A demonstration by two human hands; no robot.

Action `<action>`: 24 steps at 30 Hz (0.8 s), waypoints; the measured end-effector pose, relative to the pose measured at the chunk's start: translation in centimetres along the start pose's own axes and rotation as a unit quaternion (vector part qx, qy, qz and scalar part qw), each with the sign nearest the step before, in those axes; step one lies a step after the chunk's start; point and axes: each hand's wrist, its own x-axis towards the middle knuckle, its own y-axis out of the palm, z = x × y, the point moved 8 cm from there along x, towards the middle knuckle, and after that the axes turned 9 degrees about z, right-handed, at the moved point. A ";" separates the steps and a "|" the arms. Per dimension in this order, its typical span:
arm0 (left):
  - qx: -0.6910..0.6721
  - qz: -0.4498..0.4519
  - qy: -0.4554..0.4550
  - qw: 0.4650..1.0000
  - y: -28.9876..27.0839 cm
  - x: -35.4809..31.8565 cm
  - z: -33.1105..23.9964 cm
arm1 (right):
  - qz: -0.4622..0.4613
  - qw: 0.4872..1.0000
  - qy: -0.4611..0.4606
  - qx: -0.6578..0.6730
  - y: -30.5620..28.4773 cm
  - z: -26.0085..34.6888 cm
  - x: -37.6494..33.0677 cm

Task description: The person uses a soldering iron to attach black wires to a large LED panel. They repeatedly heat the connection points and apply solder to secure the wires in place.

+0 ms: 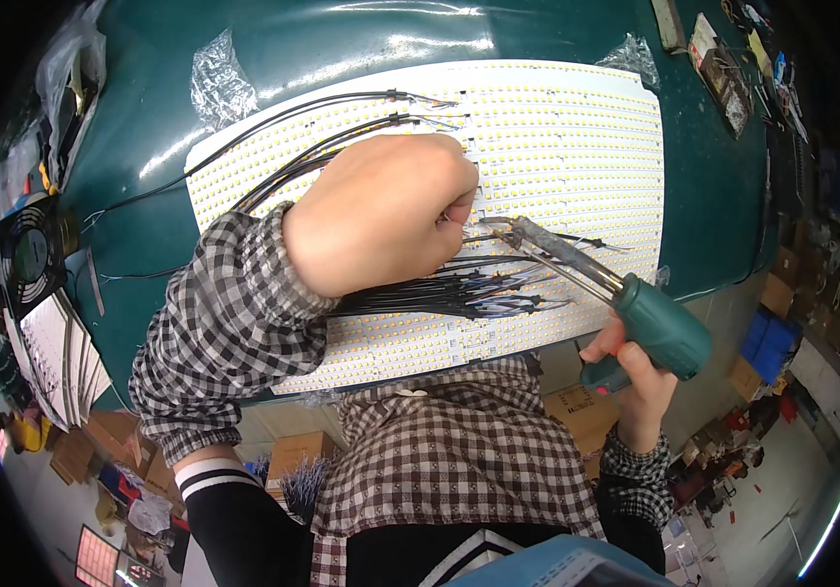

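A large white panel (pixel 576 127) covered with rows of small yellow LEDs lies on the green table (pixel 713 186). My left hand (pixel 381 210) is closed into a fist over the panel's middle, pinching something small near the solder point. What it pinches is hidden. A bundle of thin black wires (pixel 440 292) fans out beneath it. My right hand (pixel 630 377) grips a green-handled soldering iron (pixel 660 323). Its metal tip (pixel 528 235) reaches up-left to the panel beside my left fingers.
More black wires (pixel 273 127) run across the panel's upper left. Clear plastic wrap (pixel 220 83) lies at the back left. A small black fan (pixel 29 256) and a stack of LED boards (pixel 58 357) sit at the left. Tools and clutter (pixel 733 68) line the back right.
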 end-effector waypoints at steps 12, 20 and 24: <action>-0.088 -0.002 0.032 0.996 -0.2 -0.8 0.4 | 0.000 0.999 -0.030 0.041 -0.9 -0.3 -0.1; -0.164 -0.048 0.024 0.985 -0.1 -2.4 0.7 | -0.017 0.997 -0.058 0.052 -1.9 -0.3 0.2; -0.052 -0.100 0.033 0.993 0.4 -2.8 -0.6 | -0.006 0.996 -0.065 0.065 -1.7 -0.6 0.1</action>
